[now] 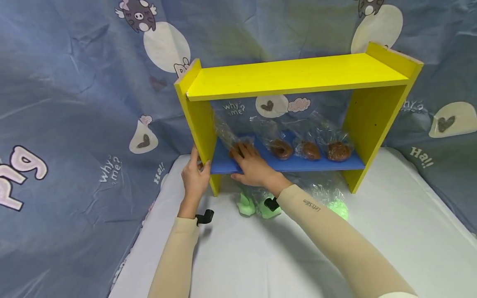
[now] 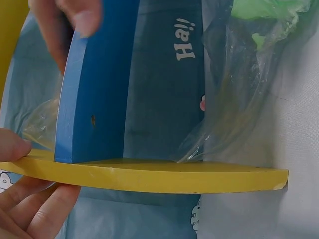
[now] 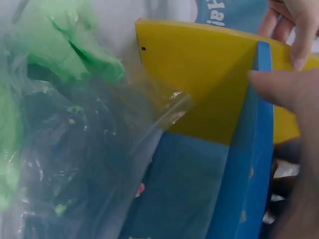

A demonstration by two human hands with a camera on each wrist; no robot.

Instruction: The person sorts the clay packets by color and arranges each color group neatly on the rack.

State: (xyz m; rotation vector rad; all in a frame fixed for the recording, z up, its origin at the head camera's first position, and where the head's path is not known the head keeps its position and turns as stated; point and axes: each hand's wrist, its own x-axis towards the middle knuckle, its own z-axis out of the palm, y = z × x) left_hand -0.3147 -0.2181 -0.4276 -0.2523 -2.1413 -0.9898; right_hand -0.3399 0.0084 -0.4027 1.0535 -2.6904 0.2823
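Note:
A small shelf unit has yellow sides, a yellow top [image 1: 294, 76] and a blue shelf board [image 1: 316, 164]. My left hand [image 1: 195, 174] grips the yellow left side panel [image 2: 164, 179], thumb on one face and fingers on the other. On the blue board's left end, my right hand [image 1: 255, 167] lies over a clear bag [image 1: 223, 128] with something brown inside, mostly hidden under the fingers. Its thumb [image 3: 274, 88] is at the board's front edge, apart from the fingers.
More clear bags with brown lumps [image 1: 281, 149] stand along the blue board to the right. Below it, bags with light green lumps [image 1: 246, 205] sit on the white-covered table [image 1: 238, 256]. A blue printed cloth [image 1: 93, 103] hangs behind.

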